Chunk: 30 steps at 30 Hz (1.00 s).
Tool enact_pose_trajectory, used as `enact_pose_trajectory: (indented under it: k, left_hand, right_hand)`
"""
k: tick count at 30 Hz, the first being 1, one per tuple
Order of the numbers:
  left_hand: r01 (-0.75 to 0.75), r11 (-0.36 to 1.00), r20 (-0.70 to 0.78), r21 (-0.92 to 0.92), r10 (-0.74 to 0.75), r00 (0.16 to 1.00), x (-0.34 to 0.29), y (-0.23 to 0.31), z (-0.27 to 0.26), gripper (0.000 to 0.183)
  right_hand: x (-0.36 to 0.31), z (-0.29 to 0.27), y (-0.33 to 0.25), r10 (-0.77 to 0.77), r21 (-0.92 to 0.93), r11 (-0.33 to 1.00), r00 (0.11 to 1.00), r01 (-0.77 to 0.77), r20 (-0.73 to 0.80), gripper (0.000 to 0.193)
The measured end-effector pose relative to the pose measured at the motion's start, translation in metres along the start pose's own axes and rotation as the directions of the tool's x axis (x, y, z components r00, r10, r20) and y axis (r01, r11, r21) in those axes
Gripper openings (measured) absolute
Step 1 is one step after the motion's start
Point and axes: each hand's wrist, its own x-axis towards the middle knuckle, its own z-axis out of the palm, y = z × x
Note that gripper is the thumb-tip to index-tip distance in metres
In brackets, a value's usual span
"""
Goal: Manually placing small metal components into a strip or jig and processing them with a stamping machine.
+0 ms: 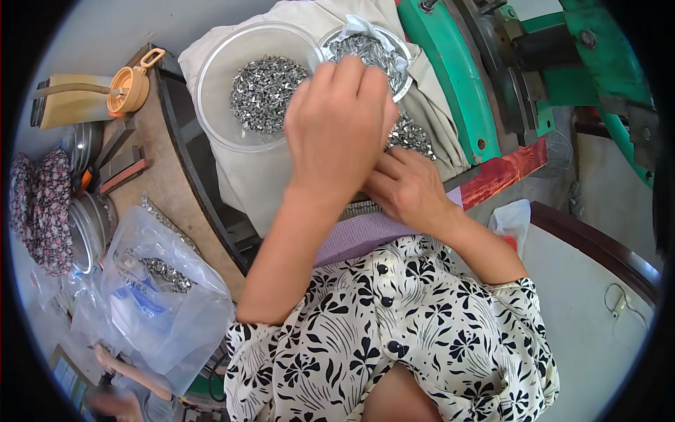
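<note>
My left hand is raised with its fingers curled together, in front of the metal bowl of thin silvery pins. Whatever it may grip is hidden behind the fingers. Lower and to the right, my right hand has bent, closed fingers beside a heap of small shiny metal pieces on the beige cloth. Its fingertips are hidden too. A narrow ridged metal strip lies just below that hand. Left of my hands stands a translucent round tub with many small metal parts.
Green machinery borders the right side. On the left are a brown table, an orange cup lid and a clear plastic bag with metal pieces. A purple checked cloth covers my lap. Another person is at lower left.
</note>
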Motion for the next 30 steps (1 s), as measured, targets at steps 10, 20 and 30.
enact_pose_trajectory:
  k: [10, 20, 30]
  left_hand:
    - [-0.014, 0.988, 0.198, -0.157, 0.045, 0.979, -0.059, 0.003, -0.037, 0.027]
    - [-0.033, 0.994, 0.479, -0.108, 0.08, 0.874, -0.135, -0.002, -0.053, 0.038]
    - [-0.091, 0.99, 0.461, -0.108, 0.131, 0.878, -0.133, -0.003, -0.053, 0.036]
  right_hand:
    - [-0.006, -0.007, 0.013, 0.077, 0.059, 0.995, 0.996, -0.075, -0.039, 0.016]
    - [-0.011, -0.004, 0.011, 0.155, 0.121, 0.982, 0.985, -0.146, -0.072, 0.012]
    - [-0.013, 0.0, 0.004, 0.181, 0.097, 0.98, 0.982, -0.174, -0.059, 0.011]
